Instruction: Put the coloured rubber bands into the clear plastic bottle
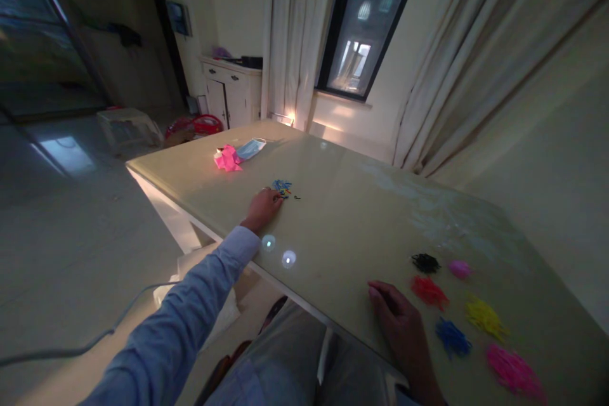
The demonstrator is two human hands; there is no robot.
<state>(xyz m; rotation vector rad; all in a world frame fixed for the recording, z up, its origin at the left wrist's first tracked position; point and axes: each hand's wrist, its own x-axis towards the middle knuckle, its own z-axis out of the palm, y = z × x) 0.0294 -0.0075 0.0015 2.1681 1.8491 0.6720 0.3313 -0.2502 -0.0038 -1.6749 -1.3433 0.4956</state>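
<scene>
Six single-colour piles (pixel 429 292): black, violet, red, yellow, blue, pink. One mixed pile (pixel 282 188). One face mask (pixel 251 148). One white cabinet (pixel 235 98). Two curtains (pixel 297 32).

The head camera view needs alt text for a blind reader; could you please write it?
A person's left hand touches a small mixed-colour pile of what look like bands on a table. The right hand is near black, red, blue, yellow, pink and purple piles. Beyond lie a blue mask and pink object.

This looks like a room in a home, with long pale curtains (pixel 297 32) and a white drawered cabinet (pixel 234 92)
</scene>
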